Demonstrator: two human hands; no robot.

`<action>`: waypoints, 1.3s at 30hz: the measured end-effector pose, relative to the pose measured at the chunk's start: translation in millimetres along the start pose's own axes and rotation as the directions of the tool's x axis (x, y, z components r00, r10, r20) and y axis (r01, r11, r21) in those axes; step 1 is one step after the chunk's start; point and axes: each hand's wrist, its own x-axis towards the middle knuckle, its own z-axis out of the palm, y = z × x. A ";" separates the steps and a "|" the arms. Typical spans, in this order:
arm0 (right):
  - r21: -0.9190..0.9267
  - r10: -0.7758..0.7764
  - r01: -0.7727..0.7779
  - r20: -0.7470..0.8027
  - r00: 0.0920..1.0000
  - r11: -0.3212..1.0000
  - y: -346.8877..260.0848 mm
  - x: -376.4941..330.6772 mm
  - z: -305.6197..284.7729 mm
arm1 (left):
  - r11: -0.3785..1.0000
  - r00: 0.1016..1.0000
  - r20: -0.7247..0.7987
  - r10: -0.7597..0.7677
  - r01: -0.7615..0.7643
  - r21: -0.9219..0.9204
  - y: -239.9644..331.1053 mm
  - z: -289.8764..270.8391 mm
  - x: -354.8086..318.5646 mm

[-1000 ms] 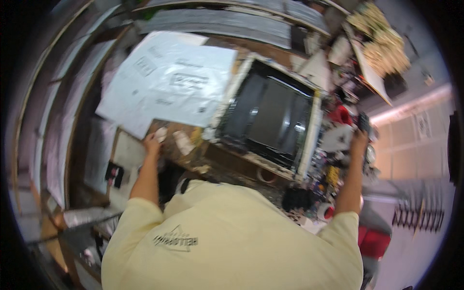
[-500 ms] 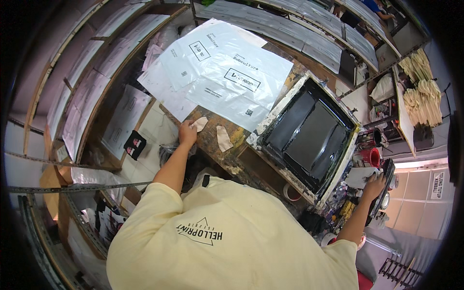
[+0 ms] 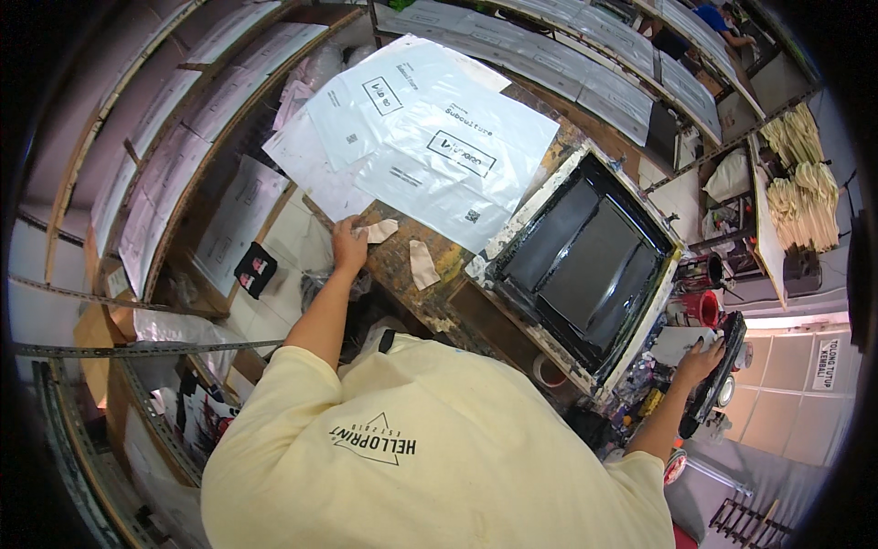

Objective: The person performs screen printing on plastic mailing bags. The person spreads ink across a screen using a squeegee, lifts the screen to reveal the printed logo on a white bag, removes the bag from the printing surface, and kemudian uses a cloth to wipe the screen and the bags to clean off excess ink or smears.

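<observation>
My left hand [image 3: 350, 245] rests at the near edge of a paint-stained wooden worktable [image 3: 430, 284], its fingers pinching the end of a tan strip [image 3: 380, 230]. A second tan strip [image 3: 422, 263] lies just to its right. Several white printed plastic mailer bags [image 3: 430, 137] are spread on the table beyond the hand. To their right sits a black printing screen in a pale frame [image 3: 585, 261]. My right hand [image 3: 700, 359] reaches far right and grips the edge of a long black tool [image 3: 718, 380].
Shelves stacked with flat plastic bags [image 3: 174, 119] run along the left and the back. Red cups and pots [image 3: 702, 306] crowd the space right of the screen. Bundles of pale cloth [image 3: 805, 183] hang at far right. A black packet [image 3: 256, 269] lies on the tiled floor.
The view has swung, so bags and screen sit more centrally. My right hand dropped from the cluttered shelf to the black tool. My left hand slid right along the table edge to the strip.
</observation>
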 end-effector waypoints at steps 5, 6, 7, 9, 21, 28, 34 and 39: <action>-0.099 0.081 -0.076 0.045 0.996 0.992 -21.0 -4.1 -13.6 | 0.992 0.966 -0.258 0.020 0.012 0.123 -17.2 -13.6 -25.4; -0.089 0.084 -0.079 0.065 0.994 0.993 -31.1 -6.2 -21.2 | 0.992 0.953 -0.301 0.011 0.028 0.123 -22.8 -20.3 -37.4; -0.079 0.087 -0.080 0.084 0.993 0.994 -41.5 -8.1 -30.1 | 0.991 0.938 -0.345 0.000 0.045 0.122 -28.5 -27.5 -52.1; -0.041 0.100 -0.097 0.083 0.992 0.994 -39.8 -9.6 -32.1 | 0.989 0.929 -0.359 -0.093 0.127 0.074 -46.9 -36.8 -81.8; 0.023 0.050 -0.047 -0.113 0.992 0.999 10.2 5.1 8.0 | 0.794 0.843 -0.106 -0.527 0.533 0.291 -124.6 -91.3 -244.4; 0.012 0.031 -0.031 -0.063 0.998 0.999 7.7 34.9 -13.8 | 0.918 0.932 0.037 -0.360 0.347 0.191 -110.6 -91.4 -227.6; 0.069 0.018 -0.005 -0.183 0.983 0.998 31.1 69.0 -61.4 | 0.948 0.962 0.021 -0.273 0.265 0.178 -97.5 -78.3 -201.6; 0.262 0.364 -0.310 -0.192 0.912 0.914 79.3 87.7 -81.2 | 0.972 0.976 0.119 -0.184 0.162 0.173 -95.4 -63.1 -187.7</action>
